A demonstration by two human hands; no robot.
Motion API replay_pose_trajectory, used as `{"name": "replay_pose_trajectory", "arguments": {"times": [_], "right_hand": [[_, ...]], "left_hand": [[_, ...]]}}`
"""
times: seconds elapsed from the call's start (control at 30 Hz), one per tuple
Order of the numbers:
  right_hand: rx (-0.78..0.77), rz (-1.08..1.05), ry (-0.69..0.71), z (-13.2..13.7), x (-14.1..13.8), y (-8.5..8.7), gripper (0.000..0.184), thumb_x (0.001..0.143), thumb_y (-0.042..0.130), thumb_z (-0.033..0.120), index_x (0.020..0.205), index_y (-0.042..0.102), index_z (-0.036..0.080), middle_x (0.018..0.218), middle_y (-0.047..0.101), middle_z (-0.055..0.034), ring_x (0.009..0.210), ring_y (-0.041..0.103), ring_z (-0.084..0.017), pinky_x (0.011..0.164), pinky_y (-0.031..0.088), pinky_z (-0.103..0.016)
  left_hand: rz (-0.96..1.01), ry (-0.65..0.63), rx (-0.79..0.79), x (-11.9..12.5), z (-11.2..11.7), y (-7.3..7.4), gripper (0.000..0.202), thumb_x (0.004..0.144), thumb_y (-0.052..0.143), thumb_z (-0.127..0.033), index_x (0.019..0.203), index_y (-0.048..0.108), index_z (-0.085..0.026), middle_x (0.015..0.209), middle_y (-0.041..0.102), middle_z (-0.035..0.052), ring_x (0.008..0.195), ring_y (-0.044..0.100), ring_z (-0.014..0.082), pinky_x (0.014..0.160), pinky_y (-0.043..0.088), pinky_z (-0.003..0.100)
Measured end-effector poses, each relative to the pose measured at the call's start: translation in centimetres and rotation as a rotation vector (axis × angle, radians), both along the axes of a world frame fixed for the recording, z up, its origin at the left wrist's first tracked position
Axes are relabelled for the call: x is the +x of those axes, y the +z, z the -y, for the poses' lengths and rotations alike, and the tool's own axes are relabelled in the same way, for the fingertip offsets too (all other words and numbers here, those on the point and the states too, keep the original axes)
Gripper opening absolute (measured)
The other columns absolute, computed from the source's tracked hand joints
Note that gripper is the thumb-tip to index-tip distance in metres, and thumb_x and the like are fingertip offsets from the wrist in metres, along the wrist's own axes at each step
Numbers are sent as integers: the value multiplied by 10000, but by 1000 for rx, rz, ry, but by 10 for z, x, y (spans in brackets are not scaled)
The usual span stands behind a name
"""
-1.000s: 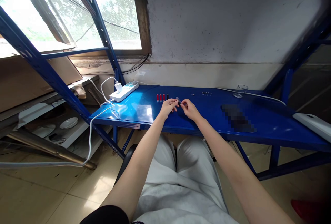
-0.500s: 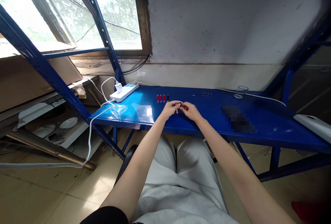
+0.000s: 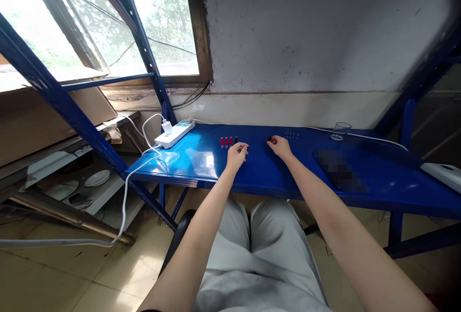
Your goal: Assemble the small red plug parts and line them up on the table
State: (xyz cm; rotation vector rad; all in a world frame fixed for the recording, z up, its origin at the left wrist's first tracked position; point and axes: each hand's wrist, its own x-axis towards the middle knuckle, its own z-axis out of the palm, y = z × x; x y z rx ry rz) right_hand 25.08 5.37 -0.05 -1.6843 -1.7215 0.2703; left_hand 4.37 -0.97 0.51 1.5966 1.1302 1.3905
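Over the blue surface: right hand, grip clamped on dark piece; left hand, grip unclear; step, seemingly fine handling; next likely needs precision.

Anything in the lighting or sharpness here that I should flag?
Head view: the glass window is largely blown out; head view: white glare sits on the glossy blue tabletop, left of the bare left hand; head view: a dark object at right is pixelated; head view: the dark item in the bare right hand is too small to identify.
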Motion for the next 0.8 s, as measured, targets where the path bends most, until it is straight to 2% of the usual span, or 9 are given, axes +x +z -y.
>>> {"name": "replay_pose_trajectory", "arguments": {"times": [0.37,0.57,0.7,0.8], "right_hand": [[-184,112,-32,-21,-2,4,154,778,564,299,809,598,152,781,617,-91,644,546,-170,549,386,-267],[-261,119,-32,-32,4,4,72,747,605,193,782,581,135,778,620,-121,708,580,-203,601,421,-288],[-282,85,-42,-34,6,3,32,743,598,155,760,575,142,798,626,-129,731,593,-214,617,429,-296],[-302,71,-55,-35,6,4,38,736,613,162,744,581,145,772,623,-122,731,595,-218,614,427,-297]], "left_hand": [[6,-4,-28,-1,5,4,193,803,495,-276,865,625,-148,655,575,11,462,496,62,449,409,180],[2,18,-29,0,4,4,186,809,482,-272,853,612,-147,651,574,8,436,485,60,443,403,185],[71,89,-16,-2,2,2,179,820,477,-293,873,581,-156,630,560,-5,436,481,60,448,397,183],[169,189,-40,-4,-1,1,178,829,464,-303,893,552,-162,624,542,-18,431,467,54,443,390,178]]}}
